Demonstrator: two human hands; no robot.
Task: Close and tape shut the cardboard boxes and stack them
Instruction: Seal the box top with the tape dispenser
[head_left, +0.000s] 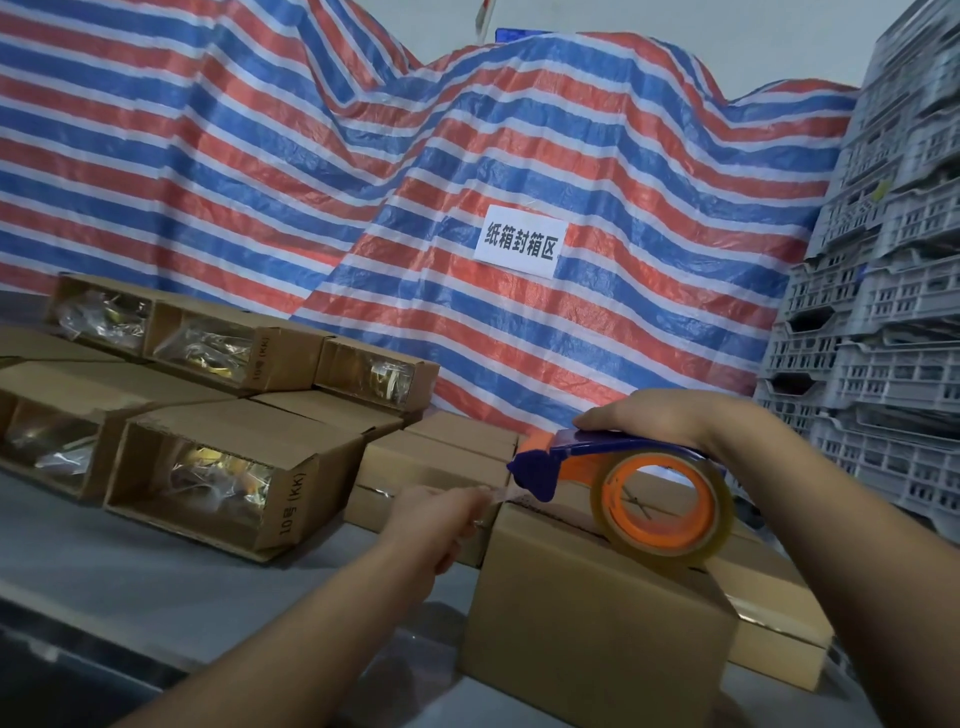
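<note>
Right hand clamps the tape dispenser, roll resting on the closed box at the table's near edge. Left hand pinches the tape end off the box's left edge.

Risk: the strip may stick crooked or fold onto itself (slack tape).

Open boxes lie sideways, holding plastic-wrapped items.

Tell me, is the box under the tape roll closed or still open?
Closed: the box's top flaps lie flat, and the tape dispenser rests on them. Taped seam: cannot tell.
</note>
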